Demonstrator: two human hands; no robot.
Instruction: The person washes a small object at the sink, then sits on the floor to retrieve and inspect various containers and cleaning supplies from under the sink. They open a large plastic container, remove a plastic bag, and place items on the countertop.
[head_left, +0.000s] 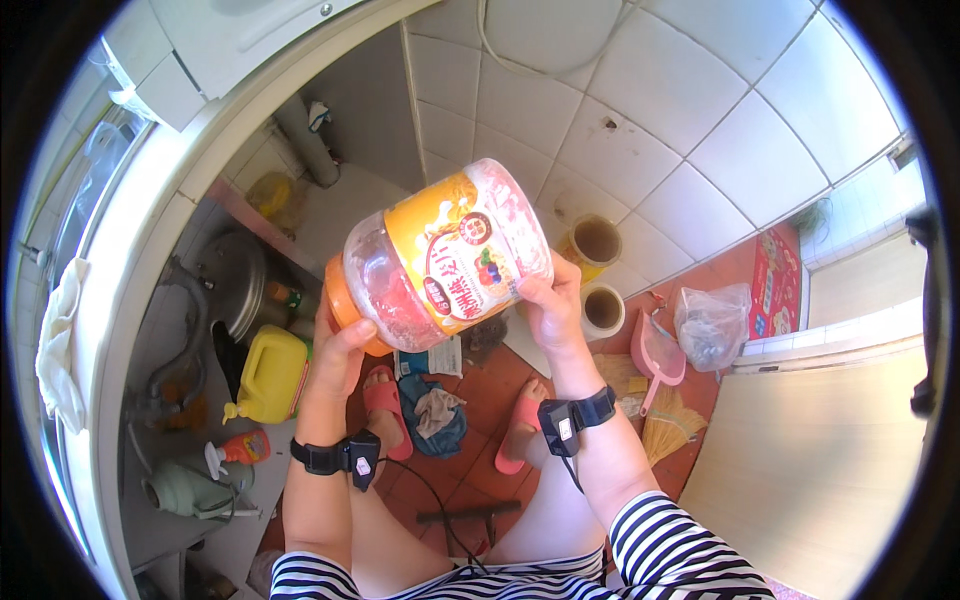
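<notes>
Between my two hands is a large clear plastic jar (373, 262) with an orange screw lid and a printed yellow-and-white label. It lies on its side in the air, tilted, with the lid toward the lower left. My left hand (341, 349) grips the lid end, its thumb across the lid's edge. My right hand (556, 311) holds the jar near its base, thumb on the side. Pink, powdery-looking matter shows through the jar's wall. Below the jar, a blue bag with a beige cloth (437, 412) lies on the floor between my feet.
At left, a low cabinet space holds a yellow jug (274, 371), an orange spray bottle (246, 448), a green thermos (191, 487) and a metal pot (232, 281). At right are two open tubs (596, 244), a pink dustpan (656, 352), a straw broom (673, 424) and a plastic bag (712, 326).
</notes>
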